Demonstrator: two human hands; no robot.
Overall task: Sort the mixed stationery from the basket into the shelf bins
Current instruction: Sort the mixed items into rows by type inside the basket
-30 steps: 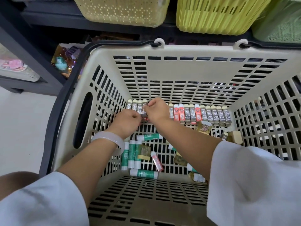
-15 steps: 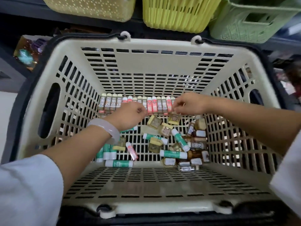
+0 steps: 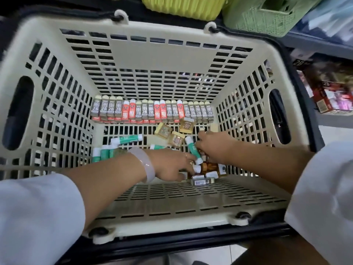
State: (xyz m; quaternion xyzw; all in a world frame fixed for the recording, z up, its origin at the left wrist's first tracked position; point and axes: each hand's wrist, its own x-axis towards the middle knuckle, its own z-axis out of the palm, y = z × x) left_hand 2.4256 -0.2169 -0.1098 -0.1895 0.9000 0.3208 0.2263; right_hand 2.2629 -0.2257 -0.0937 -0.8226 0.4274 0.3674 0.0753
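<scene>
Beige slatted basket [image 3: 156, 60] with all the stationery down on its floor. A neat row of 2B lead cases [image 3: 152, 110], grey and red, stands along the far wall. In front of it, loose green glue sticks [image 3: 122, 141] sit left of centre and small gold boxes [image 3: 172, 133] toward the right. The near strip of floor is bare, so there's room there. Left hand [image 3: 172, 166] reaches in low with fingers around a glue stick [image 3: 193, 149]. Right hand [image 3: 214, 145] is knuckles-up over the pile by the right wall, fingers curled, can't tell what it has. Green bins [image 3: 267, 14] sit on the shelf beyond.
</scene>
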